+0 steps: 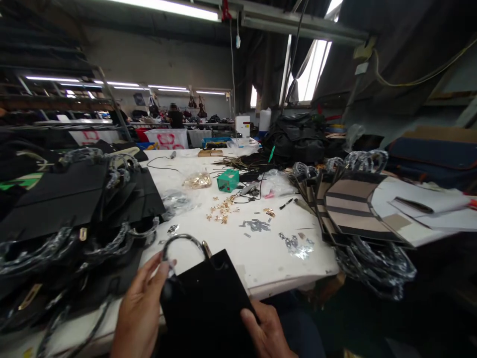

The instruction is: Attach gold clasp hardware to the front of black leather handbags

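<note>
A black bag panel with a curved handle is held up at the table's front edge. The handle looks wrapped in clear film, and a small gold fitting shows near one end of it. My left hand grips the upper left of the panel, fingers around the handle's base. Along the right edge, my right hand is closed with the thumb on the near face; its other fingers are partly hidden behind. Beyond the panel lie gold metal pieces and small grey plates.
Black panels with wrapped handles are piled on the left. More panels with beige strips are stacked at right, overhanging the edge. A green box with a cord stands mid-table, near clear plastic bags. People are in the background.
</note>
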The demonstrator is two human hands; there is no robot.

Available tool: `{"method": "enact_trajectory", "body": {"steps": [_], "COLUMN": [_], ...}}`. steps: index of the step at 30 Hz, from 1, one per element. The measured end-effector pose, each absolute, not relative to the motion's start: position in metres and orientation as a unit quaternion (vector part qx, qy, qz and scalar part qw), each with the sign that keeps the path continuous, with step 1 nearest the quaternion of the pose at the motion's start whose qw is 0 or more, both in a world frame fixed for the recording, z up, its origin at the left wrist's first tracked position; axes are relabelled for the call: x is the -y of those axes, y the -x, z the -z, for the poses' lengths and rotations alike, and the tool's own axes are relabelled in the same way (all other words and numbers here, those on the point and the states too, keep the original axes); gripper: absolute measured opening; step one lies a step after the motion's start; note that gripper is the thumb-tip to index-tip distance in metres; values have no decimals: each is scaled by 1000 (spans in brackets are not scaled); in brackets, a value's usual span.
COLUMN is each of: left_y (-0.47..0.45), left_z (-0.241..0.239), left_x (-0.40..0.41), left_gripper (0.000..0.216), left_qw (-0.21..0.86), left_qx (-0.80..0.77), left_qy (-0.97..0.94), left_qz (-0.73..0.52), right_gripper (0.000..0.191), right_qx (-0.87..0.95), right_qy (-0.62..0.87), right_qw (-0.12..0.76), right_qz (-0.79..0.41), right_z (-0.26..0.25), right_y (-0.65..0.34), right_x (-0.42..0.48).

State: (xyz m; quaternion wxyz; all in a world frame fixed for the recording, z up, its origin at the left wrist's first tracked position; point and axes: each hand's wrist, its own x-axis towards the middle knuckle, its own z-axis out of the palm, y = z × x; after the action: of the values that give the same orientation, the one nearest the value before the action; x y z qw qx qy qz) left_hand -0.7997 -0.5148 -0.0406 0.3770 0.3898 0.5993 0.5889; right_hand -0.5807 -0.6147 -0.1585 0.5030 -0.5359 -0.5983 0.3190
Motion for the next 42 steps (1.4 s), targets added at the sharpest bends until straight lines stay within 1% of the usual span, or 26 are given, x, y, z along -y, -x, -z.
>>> {"method": "enact_trajectory", "body": {"steps": [2,4,6,7,9,11,14,17,19,24,27,30,33,35,37,39,42], "left_y": [792,786,779,776,770,765,761,759,759,762,767,769,767,765,762,760,757], "left_z": [65,85,96,99,101,102,106,114,119,124,125,127,133,139,144,148,152], "left_x": [507,506,509,511,514,515,508,494,484,465,458,453,451,452,455,458,462], "left_gripper": [50,57,59,57,49,42,35,33,34,42,46,46,48,58,70,75,72], "left_qw": [466,541,631,680,763,788,754,730,723,703,705,693,625,564,531,523,492], "left_qx": [-570,-549,-525,-503,-452,-434,-475,-503,-509,-512,-506,-508,-533,-559,-575,-574,-581], "left_qy": [-349,-283,-224,-206,-200,-209,-226,-226,-225,-238,-258,-291,-351,-373,-371,-378,-414], "left_qz": [-580,-570,-526,-492,-417,-382,-393,-404,-409,-432,-424,-420,-450,-480,-500,-503,-498], "right_gripper": [46,49,51,52,53,51,44,37,39,41,40,35,30,28,28,32,42], "right_qx": [548,490,441,427,431,477,541,527,500,450,445,445,447,451,457,463,468], "right_qy": [554,575,596,604,616,627,675,739,777,836,851,855,850,841,825,802,756], "right_qw": [501,515,527,525,496,443,371,365,352,273,241,230,242,265,299,339,407], "right_qz": [-375,-406,-416,-421,-434,-428,-339,-207,-152,-154,-142,-132,-135,-140,-147,-166,-210], "right_z": [165,167,166,165,163,159,145,126,119,126,140,150,152,149,142,133,118], "right_y": [576,570,564,562,555,547,523,480,445,377,367,370,373,374,377,388,428], "right_x": [621,624,623,621,617,611,587,537,493,403,382,378,382,386,391,399,421]}}
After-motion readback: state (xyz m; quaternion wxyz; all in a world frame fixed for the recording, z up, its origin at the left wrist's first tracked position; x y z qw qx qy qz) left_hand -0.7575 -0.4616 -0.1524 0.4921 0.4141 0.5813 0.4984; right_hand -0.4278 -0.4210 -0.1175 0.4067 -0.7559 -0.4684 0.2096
